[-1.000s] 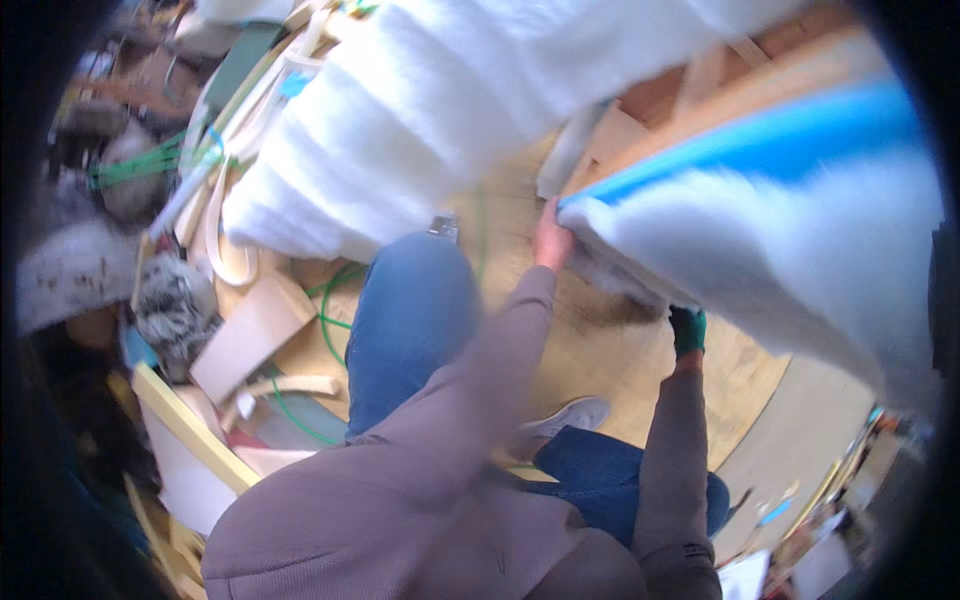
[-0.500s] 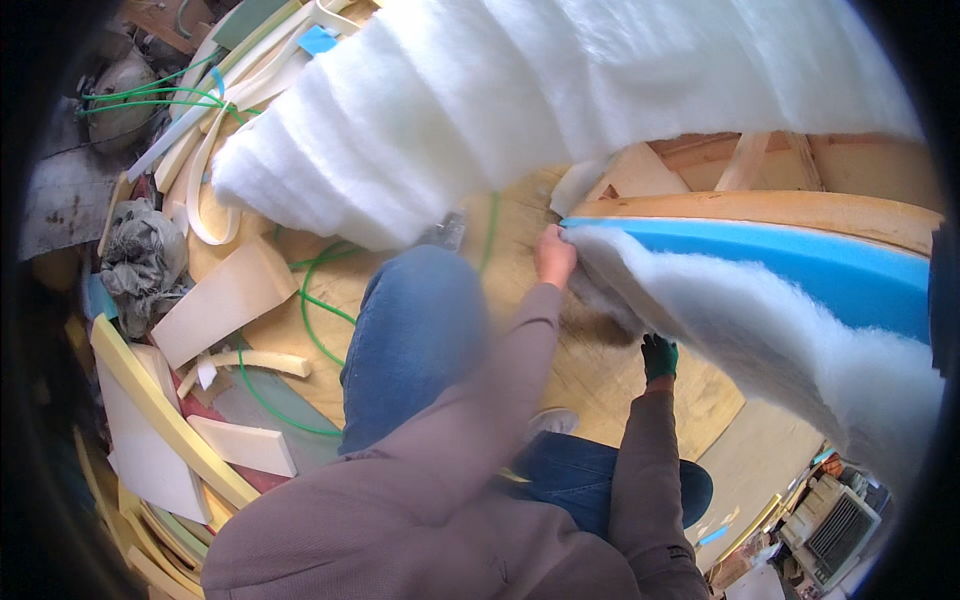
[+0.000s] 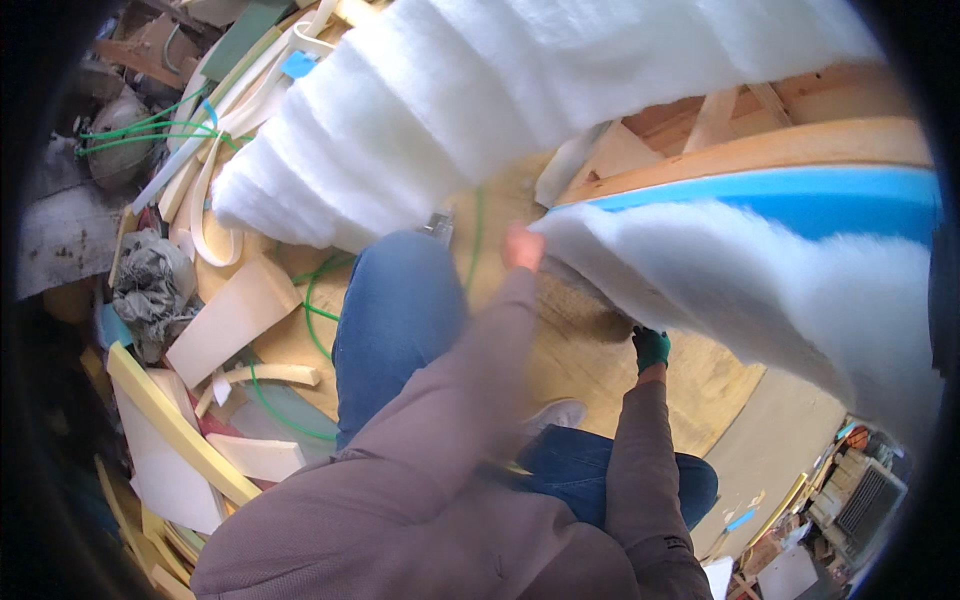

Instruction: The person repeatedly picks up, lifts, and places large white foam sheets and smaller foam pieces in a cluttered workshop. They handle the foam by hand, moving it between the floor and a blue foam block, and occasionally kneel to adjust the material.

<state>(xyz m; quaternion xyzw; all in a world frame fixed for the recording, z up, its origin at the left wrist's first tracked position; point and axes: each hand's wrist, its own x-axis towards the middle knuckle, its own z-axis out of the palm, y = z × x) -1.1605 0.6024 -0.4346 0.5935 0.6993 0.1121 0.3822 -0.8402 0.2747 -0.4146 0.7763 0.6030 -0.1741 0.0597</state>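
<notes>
A sheet of white fluffy batting (image 3: 700,255) lies along a blue foam layer (image 3: 800,200) on a curved wooden frame (image 3: 760,152). At its near left corner, my bare left hand (image 3: 522,248) is closed on the batting's edge, slightly blurred. My right hand (image 3: 651,348), in a green glove with dark fingertips, is curled beneath the sheet's lower edge. Its fingertips are partly hidden, and what they hold cannot be made out. A brownish blurred patch shows under the batting between the two hands. My knees, in blue jeans, are bent below.
A second wide strip of white batting (image 3: 400,130) spans the top. On the left lie foam offcuts (image 3: 232,315), a crumpled grey plastic bag (image 3: 155,290) and green cord (image 3: 310,295). A pale boxed appliance with a grille (image 3: 862,505) stands at lower right, amid scraps.
My left hand has moved left and slightly up, drawing the batting's corner with it. The batting now covers more of the blue foam. My right hand has stayed nearly in place.
</notes>
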